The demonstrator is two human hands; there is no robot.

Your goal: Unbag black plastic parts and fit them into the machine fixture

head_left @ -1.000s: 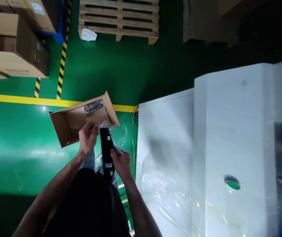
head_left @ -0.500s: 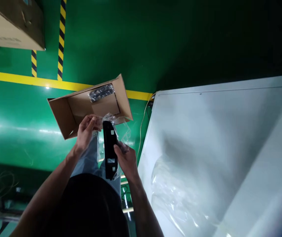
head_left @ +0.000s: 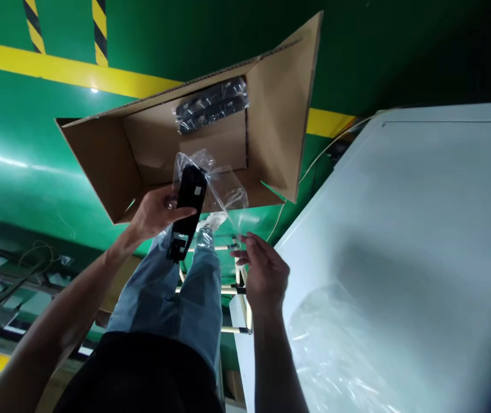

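Note:
My left hand (head_left: 153, 215) is closed round a long black plastic part (head_left: 190, 198) with small pale labels, its thumb lying across the front. A clear plastic bag (head_left: 230, 186) hangs loosely about the part's upper end and spreads to the right. At the bag's lower right edge, my right hand (head_left: 268, 275) pinches the thin film between thumb and fingers. Beneath the part stands an open cardboard box (head_left: 282, 109). Inside it, black parts in clear wrapping (head_left: 211, 106) lie on a cardboard sheet (head_left: 223, 146).
A large white surface (head_left: 435, 189) fills the right side, with crumpled clear plastic (head_left: 335, 344) on it. A cable (head_left: 327, 146) runs between it and the box. Cream-coloured tubes (head_left: 228, 289) stand beside my legs. Yellow tape (head_left: 65, 69) crosses the green floor.
The black part has passed from my right hand to my left. My right hand has moved right to the bag's edge. The box now looks larger and nearer.

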